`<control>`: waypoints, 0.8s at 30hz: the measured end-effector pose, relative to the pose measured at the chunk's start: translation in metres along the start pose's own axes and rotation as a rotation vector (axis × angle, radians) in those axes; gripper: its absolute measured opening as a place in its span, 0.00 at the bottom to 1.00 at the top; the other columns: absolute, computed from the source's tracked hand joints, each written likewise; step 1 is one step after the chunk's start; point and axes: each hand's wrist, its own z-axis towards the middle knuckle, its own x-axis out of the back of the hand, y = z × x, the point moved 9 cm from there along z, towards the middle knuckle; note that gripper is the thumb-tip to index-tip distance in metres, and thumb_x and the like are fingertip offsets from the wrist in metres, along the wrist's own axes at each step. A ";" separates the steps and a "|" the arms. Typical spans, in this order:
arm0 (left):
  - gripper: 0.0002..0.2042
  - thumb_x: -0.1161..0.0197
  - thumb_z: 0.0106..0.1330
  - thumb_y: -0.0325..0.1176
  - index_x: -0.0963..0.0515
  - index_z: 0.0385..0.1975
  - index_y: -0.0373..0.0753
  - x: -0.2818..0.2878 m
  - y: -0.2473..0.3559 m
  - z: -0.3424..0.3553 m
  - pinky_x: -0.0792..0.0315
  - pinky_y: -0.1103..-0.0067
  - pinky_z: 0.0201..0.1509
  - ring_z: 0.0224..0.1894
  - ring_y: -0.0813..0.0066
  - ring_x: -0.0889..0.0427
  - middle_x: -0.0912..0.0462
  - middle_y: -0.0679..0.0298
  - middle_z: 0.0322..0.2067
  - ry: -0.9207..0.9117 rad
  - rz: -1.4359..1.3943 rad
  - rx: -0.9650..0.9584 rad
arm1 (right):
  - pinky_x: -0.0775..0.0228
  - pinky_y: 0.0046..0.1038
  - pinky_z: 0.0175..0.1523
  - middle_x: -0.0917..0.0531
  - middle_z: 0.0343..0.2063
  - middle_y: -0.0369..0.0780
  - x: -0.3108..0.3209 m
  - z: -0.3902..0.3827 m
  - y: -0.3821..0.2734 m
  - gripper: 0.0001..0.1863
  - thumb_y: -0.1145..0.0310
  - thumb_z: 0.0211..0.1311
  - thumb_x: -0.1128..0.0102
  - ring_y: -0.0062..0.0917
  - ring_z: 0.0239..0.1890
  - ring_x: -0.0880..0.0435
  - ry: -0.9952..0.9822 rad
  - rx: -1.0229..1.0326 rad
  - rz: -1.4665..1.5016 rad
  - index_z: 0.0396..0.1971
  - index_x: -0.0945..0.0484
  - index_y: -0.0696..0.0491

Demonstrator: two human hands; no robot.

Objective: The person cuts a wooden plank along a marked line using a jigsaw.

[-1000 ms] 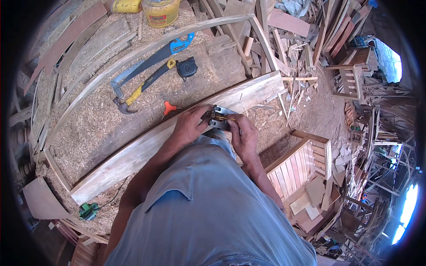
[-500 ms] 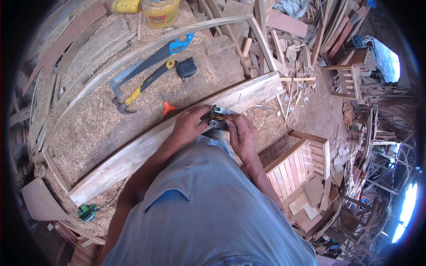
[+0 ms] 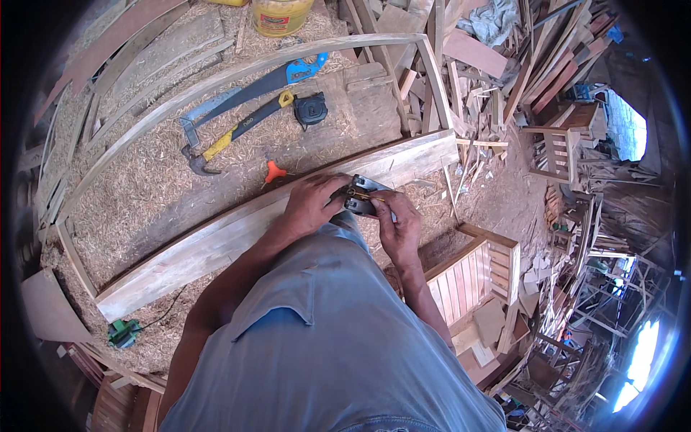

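Note:
Close in front of my body, my left hand [image 3: 309, 205] is closed around the left side of a small dark metal device with a silver plate [image 3: 362, 207]. Its exact kind is hard to make out. My right hand [image 3: 398, 219] holds its right side, finger and thumb pinched at a thin yellow piece [image 3: 368, 195] lying across it. Just beyond my left hand, an orange-handled tool with a thin dark shaft [image 3: 274, 172] lies on the sawdust-covered boards. Farther off are a yellow-and-black claw hammer [image 3: 237, 135], a black tape measure [image 3: 310, 110] and a blue-handled hand saw [image 3: 259, 88].
A long pale wooden frame board [image 3: 209, 246] runs diagonally beyond my hands, joined to a curved rail [image 3: 237, 68]. A corded green power tool [image 3: 124, 333] lies at lower left. On the right stand a slatted wooden piece [image 3: 464, 277] and scrap wood [image 3: 479, 108]. A yellow tub [image 3: 282, 16] is at the far edge.
The view has shifted slightly, so the bench things sit a little lower. Both hands stay on the metal device, which appears slightly turned, with more of its plate showing.

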 end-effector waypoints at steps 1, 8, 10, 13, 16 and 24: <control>0.21 0.31 0.66 0.34 0.21 0.60 0.43 0.000 0.001 0.001 0.21 0.61 0.56 0.54 0.51 0.14 0.13 0.55 0.53 0.009 -0.009 -0.014 | 0.20 0.34 0.50 0.10 0.39 0.44 0.001 0.002 -0.002 0.06 0.78 0.68 0.34 0.37 0.42 0.11 -0.006 0.012 0.001 0.42 0.13 0.56; 0.21 0.32 0.66 0.35 0.20 0.60 0.44 -0.001 -0.001 0.001 0.20 0.63 0.56 0.54 0.53 0.14 0.13 0.58 0.55 0.029 -0.015 -0.008 | 0.20 0.33 0.49 0.11 0.39 0.44 -0.002 0.005 -0.004 0.06 0.77 0.67 0.33 0.37 0.42 0.12 -0.015 0.036 -0.034 0.42 0.13 0.57; 0.21 0.32 0.66 0.35 0.20 0.60 0.45 -0.001 -0.001 0.000 0.20 0.63 0.56 0.54 0.54 0.13 0.14 0.58 0.55 0.031 -0.013 -0.005 | 0.21 0.33 0.48 0.11 0.38 0.44 -0.003 0.006 -0.004 0.06 0.77 0.66 0.33 0.37 0.41 0.12 -0.020 0.068 -0.050 0.42 0.13 0.56; 0.21 0.32 0.66 0.36 0.20 0.60 0.45 0.000 0.000 0.000 0.20 0.63 0.56 0.54 0.54 0.13 0.14 0.59 0.56 0.035 -0.015 -0.012 | 0.22 0.36 0.48 0.12 0.37 0.43 -0.006 0.007 -0.005 0.07 0.76 0.65 0.32 0.38 0.41 0.13 -0.029 0.067 -0.086 0.42 0.12 0.54; 0.21 0.32 0.66 0.36 0.19 0.60 0.45 0.002 0.002 0.001 0.19 0.63 0.56 0.54 0.55 0.13 0.13 0.59 0.56 0.037 -0.020 -0.011 | 0.22 0.38 0.48 0.13 0.37 0.42 -0.007 0.008 -0.002 0.08 0.74 0.64 0.31 0.40 0.42 0.14 -0.041 0.026 -0.105 0.42 0.12 0.51; 0.21 0.31 0.66 0.35 0.19 0.60 0.44 0.005 -0.002 -0.004 0.20 0.63 0.56 0.54 0.53 0.14 0.14 0.57 0.55 0.011 -0.009 0.019 | 0.23 0.38 0.47 0.15 0.38 0.41 -0.015 0.006 -0.008 0.09 0.75 0.62 0.30 0.38 0.42 0.17 -0.028 0.092 -0.176 0.42 0.12 0.50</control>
